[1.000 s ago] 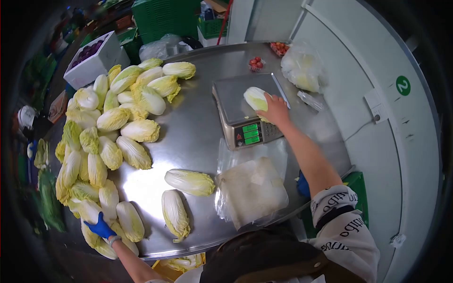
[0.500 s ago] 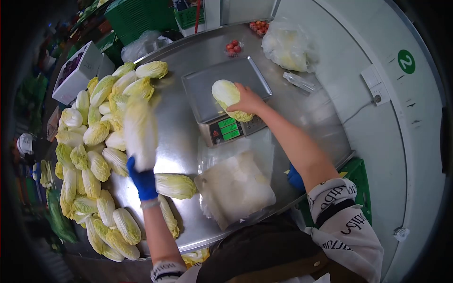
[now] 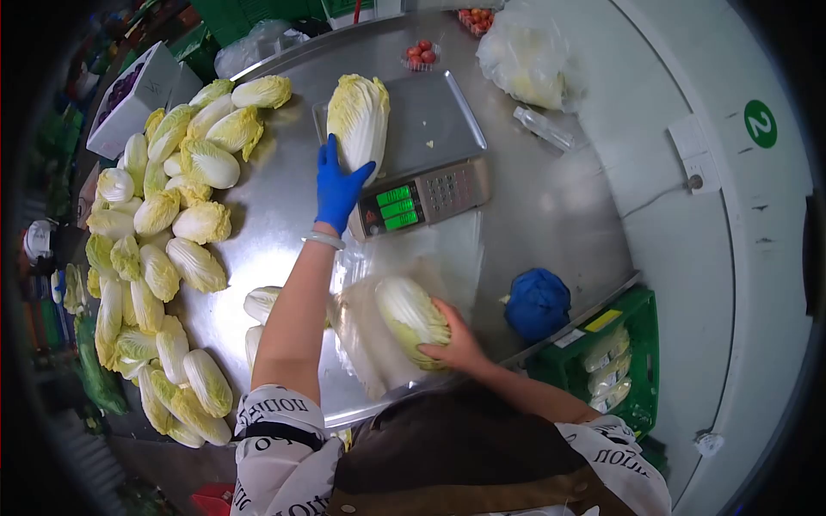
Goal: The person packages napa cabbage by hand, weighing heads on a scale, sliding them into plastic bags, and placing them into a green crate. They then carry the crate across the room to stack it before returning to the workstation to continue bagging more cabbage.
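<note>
My left hand (image 3: 342, 182), in a blue glove, grips the lower end of a long napa cabbage (image 3: 359, 120) over the left side of the scale's steel tray (image 3: 439, 120). Green digits show on the scale's display (image 3: 397, 208). Nearer my body, my bare right hand (image 3: 456, 340) holds a second cabbage (image 3: 409, 320) by its leafy end, above the stack of clear plastic bags (image 3: 357, 344). A large pile of cabbages (image 3: 159, 273) lies on the left of the steel table (image 3: 275, 193).
Behind the scale are small tomato packs (image 3: 421, 56) and a stuffed plastic bag (image 3: 529, 64). A blue bundle (image 3: 538, 303) lies at the right edge, beside a green crate (image 3: 641, 361) of wrapped cabbages. A white box (image 3: 138, 107) stands back left.
My left hand has carried its cabbage from the pile side to the scale tray. My right hand has brought the other cabbage off the scale, down over the plastic bags. The view has shifted slightly.
</note>
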`<state>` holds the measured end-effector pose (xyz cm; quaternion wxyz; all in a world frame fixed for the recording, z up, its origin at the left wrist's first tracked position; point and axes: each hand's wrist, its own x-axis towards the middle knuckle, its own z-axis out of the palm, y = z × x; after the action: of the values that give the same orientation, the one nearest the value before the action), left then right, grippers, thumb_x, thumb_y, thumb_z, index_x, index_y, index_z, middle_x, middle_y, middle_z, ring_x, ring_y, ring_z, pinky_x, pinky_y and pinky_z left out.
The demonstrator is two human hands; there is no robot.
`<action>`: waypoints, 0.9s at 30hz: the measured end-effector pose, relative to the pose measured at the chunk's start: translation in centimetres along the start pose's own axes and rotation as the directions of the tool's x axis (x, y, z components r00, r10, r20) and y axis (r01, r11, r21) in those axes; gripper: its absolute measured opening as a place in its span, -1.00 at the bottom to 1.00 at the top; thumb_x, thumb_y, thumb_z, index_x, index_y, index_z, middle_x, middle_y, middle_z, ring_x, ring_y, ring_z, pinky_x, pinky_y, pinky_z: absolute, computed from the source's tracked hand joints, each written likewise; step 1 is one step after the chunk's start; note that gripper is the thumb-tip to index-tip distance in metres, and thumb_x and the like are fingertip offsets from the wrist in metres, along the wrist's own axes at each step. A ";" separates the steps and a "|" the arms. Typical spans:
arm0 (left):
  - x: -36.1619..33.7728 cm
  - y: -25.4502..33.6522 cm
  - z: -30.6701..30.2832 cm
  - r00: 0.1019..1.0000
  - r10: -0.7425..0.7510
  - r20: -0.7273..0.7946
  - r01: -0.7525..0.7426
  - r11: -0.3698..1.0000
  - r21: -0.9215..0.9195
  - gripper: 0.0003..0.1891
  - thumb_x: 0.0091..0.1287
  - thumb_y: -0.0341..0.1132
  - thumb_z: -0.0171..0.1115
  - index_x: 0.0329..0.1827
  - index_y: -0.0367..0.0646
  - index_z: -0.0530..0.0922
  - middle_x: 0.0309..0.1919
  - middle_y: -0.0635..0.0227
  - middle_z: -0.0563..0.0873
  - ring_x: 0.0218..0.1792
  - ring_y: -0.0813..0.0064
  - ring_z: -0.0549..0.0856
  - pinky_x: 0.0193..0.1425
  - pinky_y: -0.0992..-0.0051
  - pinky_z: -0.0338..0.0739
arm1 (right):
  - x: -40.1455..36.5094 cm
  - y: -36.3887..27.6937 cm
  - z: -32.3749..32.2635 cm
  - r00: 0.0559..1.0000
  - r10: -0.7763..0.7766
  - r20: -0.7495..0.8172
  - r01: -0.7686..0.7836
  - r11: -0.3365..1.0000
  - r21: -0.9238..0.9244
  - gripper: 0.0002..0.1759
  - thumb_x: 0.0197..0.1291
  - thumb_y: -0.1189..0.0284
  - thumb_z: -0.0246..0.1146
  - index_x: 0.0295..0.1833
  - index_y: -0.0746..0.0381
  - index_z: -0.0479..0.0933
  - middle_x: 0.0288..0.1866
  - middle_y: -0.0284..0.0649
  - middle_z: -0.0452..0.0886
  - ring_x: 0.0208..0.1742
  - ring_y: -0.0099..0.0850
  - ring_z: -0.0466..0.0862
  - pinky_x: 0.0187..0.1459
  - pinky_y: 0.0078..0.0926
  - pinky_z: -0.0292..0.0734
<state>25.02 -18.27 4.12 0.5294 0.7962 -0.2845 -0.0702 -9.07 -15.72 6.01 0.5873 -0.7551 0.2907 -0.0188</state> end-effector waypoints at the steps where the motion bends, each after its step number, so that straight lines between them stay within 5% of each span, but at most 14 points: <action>1: -1.0 0.6 -1.2 1.000 0.023 0.020 -0.022 1.000 -0.018 -0.21 0.12 -0.23 0.43 0.41 -0.23 0.26 0.35 0.05 0.34 0.32 0.15 0.39 0.38 0.31 0.31 | -0.8 0.2 1.3 0.999 -0.011 -0.041 0.005 0.988 -0.156 0.03 -0.11 0.30 0.48 0.49 0.17 0.11 0.37 0.03 0.29 0.36 -0.10 0.36 0.35 -0.26 0.28; 3: -4.3 1.7 -4.7 0.997 0.067 0.047 -0.064 0.996 -0.058 -0.30 0.25 -0.26 0.33 0.43 -0.22 0.24 0.34 0.12 0.38 0.30 0.25 0.42 0.39 0.37 0.29 | -1.6 2.0 3.5 0.998 -0.011 -0.069 -0.015 0.931 -0.365 0.02 -0.13 0.19 0.48 0.47 0.11 0.15 0.36 0.08 0.24 0.37 0.02 0.29 0.35 -0.12 0.26; 5: -9.4 1.1 -8.0 0.988 -0.121 0.098 0.147 0.932 -0.333 -0.51 0.37 -0.34 0.18 0.34 -0.28 0.37 0.25 0.18 0.50 0.21 0.34 0.51 0.32 0.43 0.35 | -1.4 2.6 4.4 0.998 0.012 -0.059 -0.039 0.876 -0.480 0.02 -0.14 0.15 0.49 0.45 0.12 0.17 0.39 0.08 0.21 0.40 0.05 0.24 0.38 -0.08 0.21; 7: -16.4 -0.6 -11.1 0.960 -0.280 -0.023 0.253 0.895 -0.366 -0.71 0.42 -0.34 0.07 0.08 -0.34 0.56 -0.05 0.26 0.66 -0.02 0.48 0.61 0.12 0.48 0.48 | -1.7 2.2 3.6 0.996 -0.077 -0.043 0.049 0.889 -0.455 -0.08 -0.07 0.16 0.46 0.42 0.14 0.24 0.39 0.09 0.21 0.41 0.05 0.21 0.37 -0.07 0.21; 9: -24.4 -4.4 -13.2 0.903 -0.419 -0.096 0.370 0.872 -0.322 -0.74 0.43 -0.34 0.00 -0.02 -0.31 0.59 -0.20 0.29 0.69 -0.19 0.49 0.65 -0.04 0.50 0.53 | -1.5 2.6 1.4 0.965 -0.253 -0.070 0.196 0.871 -0.450 -0.20 0.01 0.21 0.42 0.37 0.16 0.30 0.36 0.09 0.26 0.39 0.02 0.26 0.37 -0.09 0.20; 11: -31.8 -8.3 -13.5 0.717 -0.694 0.059 0.633 0.614 -0.472 -0.71 0.46 -0.26 -0.03 -0.01 -0.26 0.59 -0.17 0.26 0.68 -0.19 0.45 0.66 -0.03 0.48 0.54 | -0.1 6.8 -0.9 0.880 -0.379 -0.288 0.212 0.853 -0.476 -0.39 0.12 0.26 0.35 0.27 0.21 0.42 0.17 0.03 0.47 0.19 -0.04 0.48 0.18 -0.13 0.41; 13: -35.0 -6.6 -12.3 0.582 -0.750 0.315 0.780 0.405 -0.477 -0.68 0.47 -0.21 -0.04 0.07 -0.21 0.55 -0.15 0.29 0.67 -0.18 0.48 0.66 0.00 0.47 0.55 | 1.9 7.4 -3.3 0.926 0.093 -0.365 -0.090 0.996 0.024 -0.53 0.20 0.26 0.29 0.15 0.30 0.50 -0.05 -0.04 0.63 0.00 -0.14 0.62 0.02 -0.27 0.52; 16: -34.9 -4.9 -9.4 0.678 -0.566 0.469 0.735 0.510 -0.448 -0.58 0.47 -0.14 -0.02 0.30 -0.15 0.41 -0.14 0.35 0.65 -0.12 0.49 0.64 0.05 0.45 0.54 | 3.9 8.5 -2.0 0.910 0.368 0.192 -0.408 0.875 0.260 -0.50 0.22 0.17 0.29 0.09 0.35 0.53 -0.15 -0.12 0.68 -0.10 -0.25 0.68 -0.07 -0.39 0.55; 19: -33.5 -1.9 -6.7 0.682 -0.547 0.486 0.720 0.618 -0.314 -0.35 0.46 -0.10 0.05 0.51 -0.17 0.07 0.22 0.21 0.43 0.17 0.43 0.48 0.27 0.36 0.38 | 4.4 7.5 2.2 0.962 0.192 0.196 -0.190 0.981 -0.030 -0.25 0.11 0.02 0.35 0.21 0.38 0.41 0.05 -0.02 0.58 0.09 -0.25 0.59 0.10 -0.38 0.48; 21: -34.8 -5.2 -3.0 0.866 -0.385 0.319 0.460 0.864 -0.206 -0.27 0.45 -0.14 0.08 0.54 -0.22 -0.05 0.30 0.12 0.33 0.27 0.29 0.38 0.36 0.30 0.28 | 3.9 5.3 4.4 0.958 0.229 0.173 -0.216 0.972 -0.092 -0.13 0.07 0.00 0.37 0.30 0.40 0.28 0.17 0.02 0.49 0.19 -0.23 0.52 0.20 -0.37 0.41; 23: -34.7 -1.5 -2.9 0.891 -0.353 0.286 0.413 0.891 -0.186 -0.20 0.38 -0.23 0.19 0.54 -0.23 -0.08 0.28 0.02 0.33 0.26 0.11 0.38 0.38 0.26 0.25 | 3.0 5.0 6.3 0.959 0.279 0.042 -0.274 0.957 -0.096 -0.03 0.03 -0.01 0.39 0.36 0.41 0.17 0.22 0.04 0.45 0.22 -0.21 0.49 0.23 -0.35 0.38; 24: -35.1 -0.8 -2.7 0.912 -0.312 0.265 0.339 0.939 -0.062 -0.18 0.35 -0.26 0.22 0.55 -0.21 -0.08 0.27 0.01 0.33 0.25 0.10 0.39 0.36 0.26 0.27 | 2.3 4.9 5.8 0.948 0.311 0.064 -0.318 0.926 0.202 -0.02 0.02 0.02 0.40 0.37 0.39 0.14 0.23 0.05 0.44 0.24 -0.18 0.47 0.25 -0.34 0.36; 25: -35.3 0.1 -2.5 0.931 -0.271 0.246 0.264 0.963 0.063 -0.15 0.32 -0.28 0.25 0.55 -0.19 -0.09 0.26 0.00 0.32 0.23 0.08 0.40 0.34 0.26 0.30 | 1.2 4.5 4.8 0.967 0.255 -0.021 -0.249 0.957 0.150 -0.05 0.02 0.04 0.41 0.35 0.39 0.18 0.20 0.03 0.46 0.20 -0.18 0.50 0.22 -0.34 0.39; 27: -35.4 4.9 -3.9 0.916 -0.162 0.367 0.229 0.962 -0.147 -0.18 0.21 -0.36 0.33 0.52 -0.15 0.09 0.26 0.04 0.35 0.07 0.17 0.50 0.11 0.38 0.46 | -2.3 4.1 2.2 0.975 0.144 -0.168 -0.142 0.990 0.026 -0.11 0.00 0.08 0.44 0.31 0.39 0.25 0.14 0.01 0.51 0.12 -0.18 0.57 0.16 -0.34 0.45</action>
<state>-4.52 2.13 3.44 0.5323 0.7421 -0.2854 -0.2906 -11.87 -13.32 2.35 0.5657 -0.7237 0.3929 -0.0426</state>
